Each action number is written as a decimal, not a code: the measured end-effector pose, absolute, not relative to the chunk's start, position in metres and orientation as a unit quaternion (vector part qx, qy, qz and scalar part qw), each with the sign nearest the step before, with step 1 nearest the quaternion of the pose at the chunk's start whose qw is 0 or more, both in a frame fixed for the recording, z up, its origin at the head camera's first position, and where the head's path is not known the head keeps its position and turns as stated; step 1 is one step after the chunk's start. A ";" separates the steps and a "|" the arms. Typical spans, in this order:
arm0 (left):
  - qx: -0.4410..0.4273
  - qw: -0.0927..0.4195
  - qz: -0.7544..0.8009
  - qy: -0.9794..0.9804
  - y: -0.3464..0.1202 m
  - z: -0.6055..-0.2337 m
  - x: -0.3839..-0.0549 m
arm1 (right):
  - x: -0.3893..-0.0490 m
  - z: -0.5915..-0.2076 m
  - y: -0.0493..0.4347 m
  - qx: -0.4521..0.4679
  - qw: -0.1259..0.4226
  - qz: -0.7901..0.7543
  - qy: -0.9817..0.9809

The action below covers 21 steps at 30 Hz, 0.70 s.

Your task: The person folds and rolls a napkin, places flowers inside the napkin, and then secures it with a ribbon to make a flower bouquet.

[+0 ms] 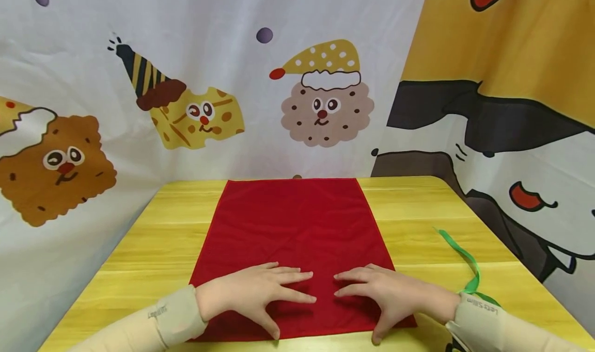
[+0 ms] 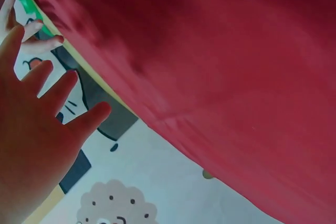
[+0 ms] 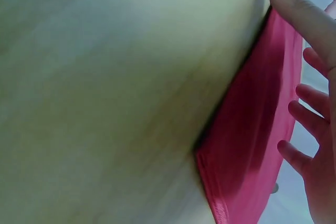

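Note:
A red cloth (image 1: 297,228) lies spread flat on the wooden table, its far edge close to the table's back. Over its near left part is my left hand (image 1: 260,292), fingers spread and pointing right, holding nothing. My right hand (image 1: 386,292) is over the near right part with its fingers spread toward the left hand, also holding nothing. Both thumbs point toward the cloth's near edge. In the right wrist view the thumb of the right hand (image 3: 320,40) overlaps the edge of the cloth (image 3: 252,124). The left wrist view shows the left hand (image 2: 42,114) beside the red fabric (image 2: 210,77).
A green ribbon (image 1: 467,259) lies on the table right of the cloth, partly hidden by the right sleeve (image 1: 506,323). The yellow wooden table (image 1: 153,249) extends on both sides of the cloth. A printed curtain (image 1: 223,21) hangs behind the table.

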<state>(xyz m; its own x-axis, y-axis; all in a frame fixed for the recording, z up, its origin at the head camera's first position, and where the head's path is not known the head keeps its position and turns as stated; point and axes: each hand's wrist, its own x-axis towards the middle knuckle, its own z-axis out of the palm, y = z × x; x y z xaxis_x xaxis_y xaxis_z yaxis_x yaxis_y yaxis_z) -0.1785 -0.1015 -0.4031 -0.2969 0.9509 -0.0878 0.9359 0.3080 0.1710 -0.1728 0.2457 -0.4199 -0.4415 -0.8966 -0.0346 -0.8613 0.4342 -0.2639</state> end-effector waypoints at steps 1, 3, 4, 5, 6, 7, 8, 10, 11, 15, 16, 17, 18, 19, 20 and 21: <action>0.589 0.089 0.039 0.802 -0.100 -0.403 -0.178 | -0.172 -0.420 0.246 -0.520 0.090 -0.106 0.843; 0.594 0.093 0.031 0.799 -0.098 -0.404 -0.178 | -0.171 -0.421 0.246 -0.519 0.095 -0.113 0.842; 0.595 0.095 0.027 0.798 -0.097 -0.404 -0.177 | -0.170 -0.422 0.246 -0.520 0.095 -0.118 0.841; 0.595 0.098 0.024 0.797 -0.096 -0.404 -0.177 | -0.169 -0.422 0.247 -0.520 0.096 -0.124 0.839; 0.596 0.099 0.021 0.797 -0.096 -0.404 -0.177 | -0.169 -0.422 0.247 -0.521 0.094 -0.129 0.838; 0.596 0.102 0.020 0.796 -0.095 -0.405 -0.177 | -0.168 -0.423 0.248 -0.524 0.090 -0.134 0.836; 0.596 0.104 0.019 0.796 -0.095 -0.405 -0.177 | -0.168 -0.424 0.250 -0.527 0.086 -0.139 0.834; 0.596 0.105 0.019 0.796 -0.096 -0.405 -0.177 | -0.168 -0.425 0.252 -0.534 0.075 -0.149 0.829; 0.596 0.108 0.021 0.795 -0.096 -0.405 -0.177 | -0.168 -0.426 0.252 -0.539 0.068 -0.153 0.825; 0.599 0.109 0.025 0.793 -0.097 -0.406 -0.177 | -0.170 -0.427 0.253 -0.561 0.041 -0.160 0.811; 0.599 0.108 0.024 0.793 -0.097 -0.406 -0.177 | -0.170 -0.427 0.253 -0.565 0.037 -0.161 0.808; 0.600 0.108 0.023 0.792 -0.097 -0.406 -0.176 | -0.170 -0.428 0.253 -0.568 0.036 -0.161 0.806; 0.600 0.107 0.019 0.793 -0.097 -0.406 -0.176 | -0.170 -0.428 0.253 -0.571 0.034 -0.161 0.804; 0.600 0.108 0.016 0.793 -0.096 -0.406 -0.176 | -0.170 -0.428 0.253 -0.572 0.033 -0.162 0.803; 0.600 0.109 0.013 0.793 -0.096 -0.406 -0.176 | -0.171 -0.428 0.253 -0.574 0.032 -0.162 0.802; 0.598 0.113 0.011 0.793 -0.096 -0.406 -0.176 | -0.171 -0.429 0.253 -0.574 0.032 -0.163 0.802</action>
